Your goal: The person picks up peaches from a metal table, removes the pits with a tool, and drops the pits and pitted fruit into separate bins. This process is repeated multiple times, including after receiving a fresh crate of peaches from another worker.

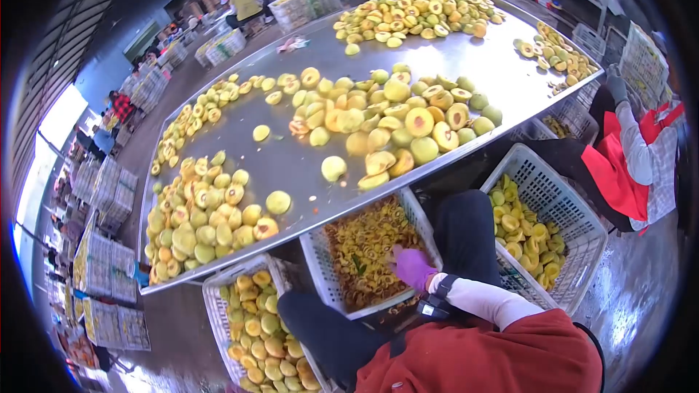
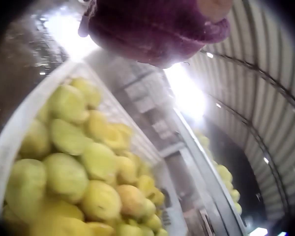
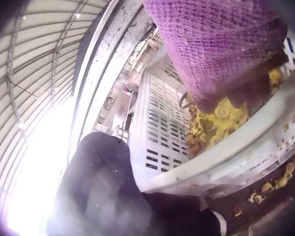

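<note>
Over a white crate (image 1: 314,262) of pits and yellow scraps is the right hand (image 1: 412,268), in a purple glove. Its fingers point down toward the scraps (image 3: 223,120) in the right wrist view, where the knitted glove (image 3: 216,49) hides what they may hold. The left hand (image 2: 152,29), also in a purple glove, shows only in part at the top edge of the left wrist view. A brownish rounded patch lies at its edge; I cannot tell what it is. Below it in that view stands a crate of yellow-green fruit (image 2: 66,177).
A metal table (image 1: 291,167) bears several heaps of cut fruit. Crates of fruit stand left (image 1: 266,335) and right (image 1: 528,236) of the scrap crate. The wearer's dark-clad knees flank that crate. Another person in a red apron (image 1: 626,167) sits at the right.
</note>
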Tool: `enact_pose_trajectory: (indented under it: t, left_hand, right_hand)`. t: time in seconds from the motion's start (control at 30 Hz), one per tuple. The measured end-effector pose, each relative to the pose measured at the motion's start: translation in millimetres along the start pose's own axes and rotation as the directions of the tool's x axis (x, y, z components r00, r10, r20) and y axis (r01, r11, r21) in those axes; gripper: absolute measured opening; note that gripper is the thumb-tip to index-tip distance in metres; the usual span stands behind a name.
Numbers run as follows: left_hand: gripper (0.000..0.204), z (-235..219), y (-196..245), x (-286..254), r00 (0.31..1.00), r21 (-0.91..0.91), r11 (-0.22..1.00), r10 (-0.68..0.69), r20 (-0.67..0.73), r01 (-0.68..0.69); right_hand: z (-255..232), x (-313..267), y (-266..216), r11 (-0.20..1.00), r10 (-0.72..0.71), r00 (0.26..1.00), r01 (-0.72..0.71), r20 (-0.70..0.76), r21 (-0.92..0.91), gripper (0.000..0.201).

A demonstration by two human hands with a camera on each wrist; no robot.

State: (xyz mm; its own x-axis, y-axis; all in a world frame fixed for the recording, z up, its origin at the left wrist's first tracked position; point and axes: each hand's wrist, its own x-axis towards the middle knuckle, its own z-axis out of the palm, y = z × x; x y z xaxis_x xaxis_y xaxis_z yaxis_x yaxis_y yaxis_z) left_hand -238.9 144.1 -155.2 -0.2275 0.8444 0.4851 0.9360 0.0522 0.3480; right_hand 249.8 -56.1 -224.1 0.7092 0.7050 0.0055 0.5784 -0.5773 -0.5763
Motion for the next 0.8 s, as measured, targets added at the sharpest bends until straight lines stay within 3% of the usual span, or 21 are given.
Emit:
enact_pose_trajectory:
  t: [0.03,0.07,0.1,0.13,0.17,0.2,0.23,0.27,0.3,0.33,0.37,0.43,0.47,0.5,0.57,0.6,0.67,0.73,0.8]
  left_hand:
    - [0.040,-7,49,2,0.976,-0.167,0.964,0.215,0.044,-0.205]
    - [0.043,-64,162,-18,0.937,-0.443,0.892,0.070,0.343,0.095]
    - [0.041,-32,189,-29,0.817,-0.658,0.728,0.254,0.518,0.191]
    - [0.045,-21,233,-51,0.732,-0.719,0.665,0.591,0.340,-0.203]
    - [0.050,-10,278,-72,0.535,-0.722,0.438,0.837,0.110,-0.536]
    - [0.054,-20,316,-99,0.365,-0.708,0.395,0.908,0.204,-0.586]
    - [0.051,0,330,-127,0.163,-0.732,0.298,0.954,0.253,-0.613]
    - [0.047,21,331,-154,0.023,-0.703,0.239,0.953,0.302,-0.670]
    - [0.043,43,322,-176,-0.117,-0.677,0.164,0.930,0.349,-0.717]
    - [0.040,74,313,-189,-0.277,-0.678,0.205,0.801,0.531,-0.706]
    - [0.036,94,304,-195,-0.419,-0.663,0.246,0.609,0.673,-0.707]
    - [0.033,102,295,-196,-0.444,-0.665,0.227,0.589,0.675,-0.711]
    - [0.032,108,292,-194,-0.456,-0.664,0.213,0.578,0.677,-0.717]
    - [0.032,114,281,-195,-0.465,-0.669,0.202,0.577,0.671,-0.715]
    - [0.035,128,272,-202,-0.373,-0.695,0.168,0.744,0.555,-0.699]
    - [0.035,130,279,-201,-0.380,-0.701,0.159,0.747,0.546,-0.695]
    - [0.035,119,287,-195,-0.373,-0.670,0.211,0.694,0.615,-0.712]
    - [0.035,116,298,-191,-0.365,-0.641,0.199,0.682,0.634,-0.741]
    - [0.040,118,313,-188,-0.307,-0.510,0.303,0.523,0.795,-0.805]
  right_hand:
    - [-17,10,-3,1.000,0.010,1.000,-0.010,-0.004,-0.001,0.027]
    - [-33,22,-6,0.998,0.045,0.984,-0.050,-0.174,-0.027,0.028]
    - [-45,36,-5,0.995,0.069,0.938,-0.089,-0.340,-0.044,0.030]
    - [-55,53,1,0.995,0.072,0.938,-0.092,-0.340,-0.043,0.030]
    - [-61,70,10,0.973,0.139,0.889,-0.205,-0.436,-0.109,0.030]
    - [-61,80,21,0.932,0.193,0.826,-0.323,-0.530,-0.163,0.031]
    - [-50,87,33,0.929,0.204,0.824,-0.333,-0.528,-0.162,0.031]
    - [-34,94,48,0.869,0.243,0.921,-0.346,-0.305,-0.354,0.028]
    - [-20,99,62,0.792,0.314,0.947,-0.303,-0.071,-0.531,0.027]
    - [-10,104,73,0.787,0.328,0.941,-0.321,-0.085,-0.527,0.027]
    - [2,107,80,0.835,0.328,0.915,-0.396,-0.233,-0.382,0.023]
    - [1,108,83,0.886,0.423,0.891,-0.445,-0.164,-0.131,0.016]
    - [2,106,82,0.881,0.433,0.886,-0.455,-0.165,-0.128,0.016]
    - [6,103,81,0.887,0.355,0.912,-0.398,-0.206,-0.233,0.015]
    - [0,104,77,0.857,0.240,0.947,-0.310,-0.213,-0.412,0.011]
    - [3,109,81,0.852,0.246,0.944,-0.319,-0.221,-0.415,0.011]
    - [17,116,88,0.903,0.318,0.899,-0.384,-0.301,-0.192,0.012]
    - [37,126,95,0.903,0.297,0.905,-0.370,-0.305,-0.219,0.017]
    - [54,155,99,0.926,0.360,0.842,-0.375,-0.401,0.044,0.027]
